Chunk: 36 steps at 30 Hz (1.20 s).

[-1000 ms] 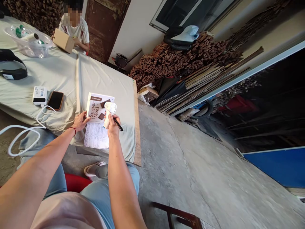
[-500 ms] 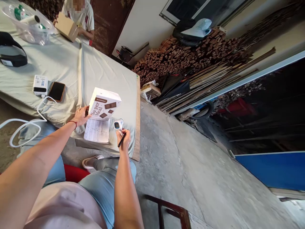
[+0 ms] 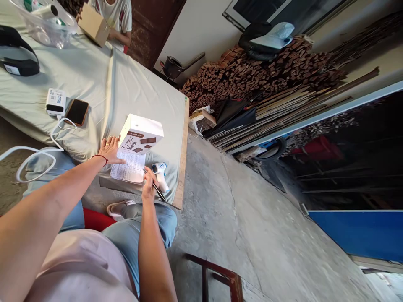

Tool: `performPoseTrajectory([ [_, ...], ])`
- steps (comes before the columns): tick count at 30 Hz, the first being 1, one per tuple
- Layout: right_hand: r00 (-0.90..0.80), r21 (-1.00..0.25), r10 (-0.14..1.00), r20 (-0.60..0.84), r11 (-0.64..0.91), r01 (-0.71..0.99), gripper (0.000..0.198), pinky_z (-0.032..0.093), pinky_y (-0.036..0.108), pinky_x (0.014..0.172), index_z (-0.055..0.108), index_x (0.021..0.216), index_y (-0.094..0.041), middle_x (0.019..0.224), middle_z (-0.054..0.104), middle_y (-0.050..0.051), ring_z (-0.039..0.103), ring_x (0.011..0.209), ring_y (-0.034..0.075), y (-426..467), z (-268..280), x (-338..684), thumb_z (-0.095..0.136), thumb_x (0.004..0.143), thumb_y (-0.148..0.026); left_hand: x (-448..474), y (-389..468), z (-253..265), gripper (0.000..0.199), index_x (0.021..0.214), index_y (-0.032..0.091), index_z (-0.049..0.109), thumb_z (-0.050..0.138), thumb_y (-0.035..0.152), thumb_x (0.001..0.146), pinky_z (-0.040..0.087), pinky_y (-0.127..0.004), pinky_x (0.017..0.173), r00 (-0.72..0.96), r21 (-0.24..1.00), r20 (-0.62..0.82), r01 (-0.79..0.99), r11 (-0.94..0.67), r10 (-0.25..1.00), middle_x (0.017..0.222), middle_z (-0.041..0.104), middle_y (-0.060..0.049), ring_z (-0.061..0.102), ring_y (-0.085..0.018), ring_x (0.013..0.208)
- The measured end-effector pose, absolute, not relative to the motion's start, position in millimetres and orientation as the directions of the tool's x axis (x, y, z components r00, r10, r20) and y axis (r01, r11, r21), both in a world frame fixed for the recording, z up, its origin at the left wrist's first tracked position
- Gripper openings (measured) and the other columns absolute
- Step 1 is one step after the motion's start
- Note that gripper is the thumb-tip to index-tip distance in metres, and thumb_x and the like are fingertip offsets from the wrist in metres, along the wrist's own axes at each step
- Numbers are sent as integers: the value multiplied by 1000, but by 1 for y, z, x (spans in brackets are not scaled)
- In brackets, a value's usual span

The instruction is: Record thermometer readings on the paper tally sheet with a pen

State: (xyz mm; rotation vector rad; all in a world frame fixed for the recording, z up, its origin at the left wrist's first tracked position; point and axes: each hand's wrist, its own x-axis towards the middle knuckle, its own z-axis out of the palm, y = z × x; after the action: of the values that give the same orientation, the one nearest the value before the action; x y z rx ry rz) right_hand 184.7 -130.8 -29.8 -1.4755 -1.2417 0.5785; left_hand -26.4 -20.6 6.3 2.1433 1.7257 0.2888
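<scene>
My right hand (image 3: pixel 149 184) is closed around a black pen (image 3: pixel 159 193), its tip over the right edge of a written-on sheet of paper (image 3: pixel 130 170). Fingers spread, my left hand (image 3: pixel 109 150) lies flat at the sheet's upper left, beside a white box (image 3: pixel 145 126) printed "Su-per Meal". That box stands on the cloth just behind the paper. A white and blue infrared thermometer (image 3: pixel 161 176) lies on the table right of my right hand, apart from it.
On the cloth-covered table (image 3: pixel 151 96) are a phone (image 3: pixel 77 112), a white cabled device (image 3: pixel 56 102), a black headset-like band (image 3: pixel 19 52) and a clear plastic tub (image 3: pixel 53 31). Across it, another person holds a cardboard box (image 3: pixel 94 25). A dark wooden frame (image 3: pixel 217 270) stands at lower right.
My right hand has let go of the thermometer, which now lies on the table, and has moved left to the paper with the pen. My left hand has left the box and flattened out.
</scene>
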Motion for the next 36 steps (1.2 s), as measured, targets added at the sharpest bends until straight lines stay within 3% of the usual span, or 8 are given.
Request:
performPoseTrajectory([
  [3, 414, -951, 883, 220, 101, 291, 32, 49, 31, 71, 67, 84, -17, 80, 68, 5, 61, 74, 18, -128, -39, 175, 50, 77, -44, -20, -34, 8, 127, 157, -1, 8, 69, 68, 68, -6, -55, 122, 115, 372, -132, 926, -58, 985, 165, 3, -26, -3, -37, 154],
  [9, 393, -927, 888, 240, 88, 365, 27, 44, 27, 61, 63, 76, -18, 64, 60, -1, 52, 59, 14, -127, -44, 173, 55, 73, -43, -1, -70, 15, 142, 157, -1, 1, 71, 74, 60, -10, -62, 118, -33, 307, -211, 947, 98, 977, 163, -8, -29, -15, -44, 151],
  [20, 337, -840, 875, 348, 132, 526, 31, 47, 29, 68, 62, 72, -19, 67, 64, 2, 58, 66, 17, -129, -48, 167, 52, 78, -48, 4, -77, 28, 130, 157, -1, -1, 63, 74, 72, -11, -66, 116, -6, 257, -311, 962, 91, 950, 162, -15, -27, -20, -42, 150],
  [29, 347, -818, 871, 347, 101, 566, 29, 47, 29, 69, 60, 71, -20, 66, 64, 2, 58, 67, 18, -127, -50, 166, 52, 79, -46, 4, -73, 26, 143, 157, 1, -7, 70, 76, 63, -11, -67, 115, 6, 229, -366, 970, 84, 931, 161, -21, -25, -25, -43, 147],
  [36, 342, -819, 876, 340, 98, 565, 27, 48, 31, 70, 59, 71, -20, 67, 64, 3, 58, 67, 18, -128, -51, 166, 50, 78, -44, 3, -75, 31, 140, 157, 1, -6, 69, 76, 66, -13, -67, 115, 11, 248, -364, 965, 86, 931, 161, -21, -25, -26, -44, 147],
])
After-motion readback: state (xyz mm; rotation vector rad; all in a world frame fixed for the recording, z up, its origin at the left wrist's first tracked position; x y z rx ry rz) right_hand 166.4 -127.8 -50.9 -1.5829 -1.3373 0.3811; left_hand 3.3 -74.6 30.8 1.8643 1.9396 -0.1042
